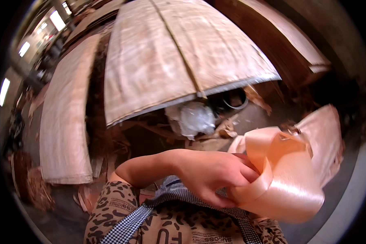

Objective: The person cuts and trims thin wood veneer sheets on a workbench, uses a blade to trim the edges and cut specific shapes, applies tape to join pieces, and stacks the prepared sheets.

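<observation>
As the left grip (215,173) holds a curled peach sheet (286,189) nearer than the pale pile (144,69), right grip cannot be told.

Wood-veneer workshop, prob. industrial bldg: wide pale wood-sheet stack (144,61) far ctr, long narrow cream sheet stack (67,118) at left, dark-brown-sided sheet stack (268,38) far right, torn tan scraps (227,129) on grey floor (261,118), bright white rectangular windows/lights (57,20) far left, curled glossy peach veneer sheet (290,183) near right.
</observation>
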Motion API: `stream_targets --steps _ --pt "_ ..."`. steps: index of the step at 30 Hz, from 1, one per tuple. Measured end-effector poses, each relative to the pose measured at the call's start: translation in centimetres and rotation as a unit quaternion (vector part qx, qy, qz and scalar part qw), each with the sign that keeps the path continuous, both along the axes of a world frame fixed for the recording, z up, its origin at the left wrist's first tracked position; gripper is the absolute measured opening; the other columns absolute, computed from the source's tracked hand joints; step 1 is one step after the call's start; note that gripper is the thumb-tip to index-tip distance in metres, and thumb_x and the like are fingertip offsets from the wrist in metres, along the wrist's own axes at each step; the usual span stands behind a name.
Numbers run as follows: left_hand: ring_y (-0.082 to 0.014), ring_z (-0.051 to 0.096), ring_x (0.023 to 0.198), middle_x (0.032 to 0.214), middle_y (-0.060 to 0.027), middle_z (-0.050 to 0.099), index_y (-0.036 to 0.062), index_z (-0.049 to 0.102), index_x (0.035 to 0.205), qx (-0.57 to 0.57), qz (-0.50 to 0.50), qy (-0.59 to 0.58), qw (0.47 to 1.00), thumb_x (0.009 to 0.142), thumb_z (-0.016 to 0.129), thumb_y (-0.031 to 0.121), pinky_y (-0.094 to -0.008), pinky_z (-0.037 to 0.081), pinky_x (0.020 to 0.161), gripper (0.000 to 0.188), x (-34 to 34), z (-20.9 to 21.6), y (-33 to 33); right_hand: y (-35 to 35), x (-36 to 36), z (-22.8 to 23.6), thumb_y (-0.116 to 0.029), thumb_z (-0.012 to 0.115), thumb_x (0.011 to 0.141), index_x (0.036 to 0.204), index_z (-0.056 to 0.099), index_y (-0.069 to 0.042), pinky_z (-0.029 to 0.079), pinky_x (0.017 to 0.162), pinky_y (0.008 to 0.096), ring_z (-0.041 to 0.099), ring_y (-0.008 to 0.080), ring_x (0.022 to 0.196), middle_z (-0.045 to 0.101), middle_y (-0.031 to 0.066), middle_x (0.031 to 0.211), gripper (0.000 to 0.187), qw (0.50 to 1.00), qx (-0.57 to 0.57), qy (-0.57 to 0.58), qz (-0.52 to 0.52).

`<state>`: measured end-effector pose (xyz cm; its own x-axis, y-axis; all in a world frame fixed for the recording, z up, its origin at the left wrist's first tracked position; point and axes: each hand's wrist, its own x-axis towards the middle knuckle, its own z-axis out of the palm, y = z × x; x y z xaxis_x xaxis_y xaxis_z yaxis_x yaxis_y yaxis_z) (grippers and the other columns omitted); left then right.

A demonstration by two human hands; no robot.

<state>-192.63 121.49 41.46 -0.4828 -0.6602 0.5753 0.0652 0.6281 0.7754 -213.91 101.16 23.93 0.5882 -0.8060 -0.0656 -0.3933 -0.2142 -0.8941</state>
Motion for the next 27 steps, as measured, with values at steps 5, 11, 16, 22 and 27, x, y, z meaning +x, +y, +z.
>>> stream_targets --steps 5,11,16,22,27 --pt "-0.0317 0.057 0.074 0.082 -0.0126 0.059 0.002 0.058 0.084 0.115 0.192 -0.161 0.961 0.074 0.065 0.015 -0.0315 0.047 0.063 0.018 10.1 2.5 10.8 2.5 14.5 1.6 -0.012 0.059 0.078 0.087 0.06 -0.005 0.049 0.056 0.0271 0.06 0.0146 0.062 0.063 0.0082 0.073 0.012 0.968 -0.141 0.099 0.181" --pt "-0.0287 0.06 0.073 0.076 -0.0138 0.062 0.0047 0.063 0.084 0.329 0.443 -0.358 0.753 0.071 0.063 0.02 -0.0362 0.046 0.067 0.019 24.0 0.9 17.5 7.6 26.2 -3.9 -0.011 0.058 0.078 0.088 0.06 -0.004 0.05 0.058 0.0273 0.061 0.0152 0.063 0.063 0.009 0.073 0.013 0.782 -0.268 0.335 0.451" --pt "-0.0279 0.061 0.074 0.078 -0.0146 0.062 0.0048 0.062 0.082 0.428 0.539 -0.528 0.497 0.068 0.063 0.015 -0.0353 0.047 0.066 0.017 35.2 -3.4 20.1 20.9 34.6 -1.9 -0.017 0.061 0.079 0.094 0.06 -0.009 0.047 0.061 0.0283 0.059 0.0141 0.072 0.063 0.0071 0.079 0.017 0.724 0.002 0.037 0.689" --pt "-0.0326 0.06 0.081 0.083 -0.0169 0.062 0.0041 0.063 0.081 0.384 0.548 -0.559 0.489 0.067 0.063 0.014 -0.0402 0.048 0.069 0.017 45.8 -12.7 23.5 33.6 49.3 9.2 -0.018 0.056 0.086 0.093 0.053 -0.004 0.043 0.044 0.0199 0.052 0.0081 0.052 0.058 0.0018 0.069 0.016 0.687 0.41 -0.067 0.596" --pt "-0.0314 0.06 0.083 0.083 -0.0149 0.062 0.0042 0.063 0.08 0.401 0.55 -0.475 0.558 0.066 0.064 0.012 -0.0404 0.047 0.07 0.016 51.5 -15.1 27.0 41.1 58.6 3.9 -0.01 0.058 0.081 0.094 0.054 -0.003 0.046 0.053 0.0284 0.053 0.016 0.058 0.057 0.007 0.069 0.014 0.837 0.019 -0.219 0.502"
